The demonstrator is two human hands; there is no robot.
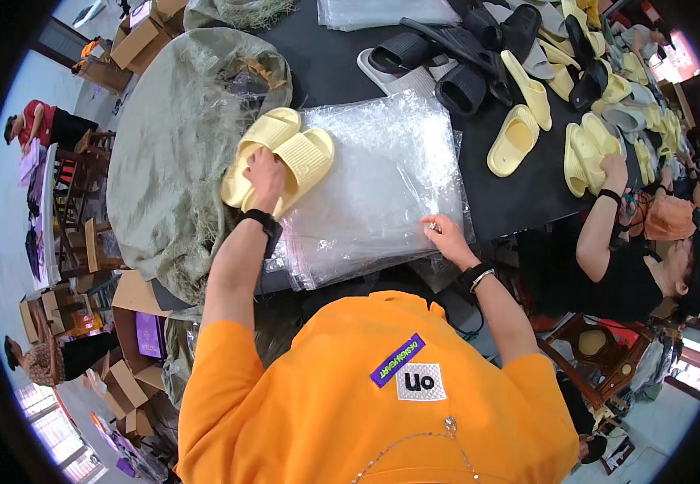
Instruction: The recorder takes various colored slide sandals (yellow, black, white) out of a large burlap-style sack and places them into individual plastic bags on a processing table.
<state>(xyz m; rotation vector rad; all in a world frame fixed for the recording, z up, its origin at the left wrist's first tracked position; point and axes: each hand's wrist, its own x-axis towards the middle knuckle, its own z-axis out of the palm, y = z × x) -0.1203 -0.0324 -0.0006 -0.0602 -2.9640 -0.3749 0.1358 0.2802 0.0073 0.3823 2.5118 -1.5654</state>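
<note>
- While the left hand (267, 177) has its fingers closed on the slippers (305, 157), a pale yellow pair held side by side, the right hand (448, 240) is off at the other side of the bags (374, 169).
- Right hand's fingers are curled at the bags' near right part, but honestly I can't tell if any film is pinched between them.
- Slippers sit at the left end of the bags, toes pointing up and a bit right, partly over the clear plastic and right up by the sack (168, 153).
- Bags are clear, shiny and kinda wrinkled, lying flat on the black table (325, 68).
- Sack is a big grey-green lump with frayed edges, left of the bags.
- Just past the bags' far right corner there's a pile of black slippers (464, 87), with a grey one (398, 79) partly under them.
- Right of those, a loose yellow slipper (514, 141) lies near the bags, not touching.
- Further right, a co-worker's hand (614, 171) is on another yellow pair (586, 149).
- Second lot of clear plastic (386, 14) at the table's far side.
- Way out left, cardboard boxes (142, 44) and a person in red (37, 123).
</note>
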